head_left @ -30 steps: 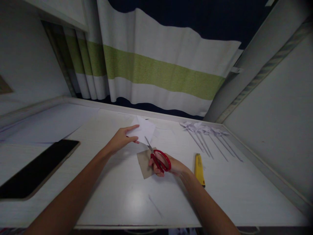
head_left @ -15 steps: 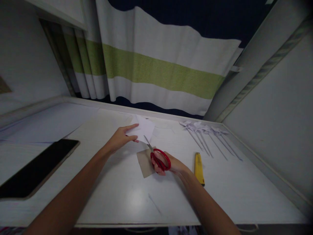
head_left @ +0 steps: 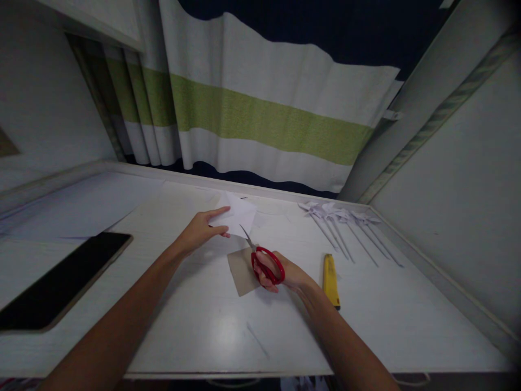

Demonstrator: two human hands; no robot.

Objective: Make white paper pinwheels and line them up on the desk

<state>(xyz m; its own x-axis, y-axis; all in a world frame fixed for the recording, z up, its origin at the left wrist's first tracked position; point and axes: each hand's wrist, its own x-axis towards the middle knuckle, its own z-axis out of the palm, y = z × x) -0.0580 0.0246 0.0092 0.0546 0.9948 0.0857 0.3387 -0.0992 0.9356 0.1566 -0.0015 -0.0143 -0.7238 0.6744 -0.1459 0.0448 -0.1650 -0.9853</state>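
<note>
My left hand (head_left: 203, 231) pinches the left side of a white piece of paper (head_left: 240, 214) between thumb and fingers, above the back of the table. In my right hand (head_left: 271, 271) are red-handled scissors (head_left: 277, 262), with fingers through the loops. The blades point up and left, and their tips overlap the paper's lower right edge in view; whether they touch it I cannot tell. Below the scissors a grey-brown square card (head_left: 242, 274) lies on the table, partly hidden by my right hand.
A yellow cutter (head_left: 331, 282) lies right of my right forearm. Several paper pinwheels on sticks (head_left: 344, 214) lie at the back right. A black tablet-like object (head_left: 69, 279) and large white sheets (head_left: 89, 203) are on the left. A thin stick (head_left: 258, 340) lies near the front edge.
The paper in my left hand has shifted very slightly. My right hand and the scissors have moved a tiny bit to the right.
</note>
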